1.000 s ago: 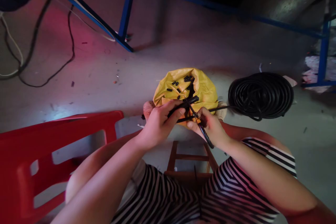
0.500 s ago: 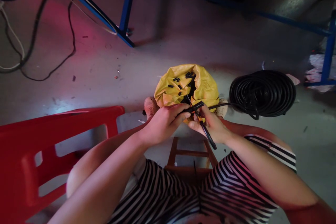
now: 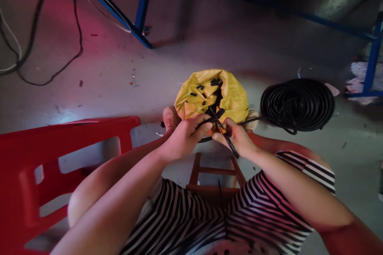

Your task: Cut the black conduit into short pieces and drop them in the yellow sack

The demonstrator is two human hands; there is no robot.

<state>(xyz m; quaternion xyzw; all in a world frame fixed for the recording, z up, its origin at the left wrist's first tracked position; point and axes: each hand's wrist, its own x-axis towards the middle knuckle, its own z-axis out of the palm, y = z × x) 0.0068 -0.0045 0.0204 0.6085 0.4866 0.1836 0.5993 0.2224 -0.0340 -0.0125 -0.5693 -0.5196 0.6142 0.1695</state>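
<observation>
My left hand (image 3: pixel 187 133) is closed around a black ribbed tube (image 3: pixel 206 120), its end pointing toward my other hand. In my right hand (image 3: pixel 236 137) are scissors (image 3: pixel 229 143) with black and orange handles, their blades crossing at the tube's end. A short black tube piece (image 3: pixel 220 112) shows just past the blades, over the yellow bag (image 3: pixel 233 91). It cannot be told whether this piece is resting or falling. Several more short black pieces (image 3: pixel 200 87) lie on the bag's folds, below and beyond both hands.
A coil of black tubing (image 3: pixel 297 103) lies on the floor at right, with a length running toward my hands. A red plastic stool (image 3: pixel 74 139) stands at left. Blue metal frame legs (image 3: pixel 145 0) cross the far side. A wooden stool (image 3: pixel 194 171) is between my legs.
The tube end that stuck out past the scissors is now a separate short piece over the bag. The scissors' handles have come a little closer in, and the view has shifted slightly.
</observation>
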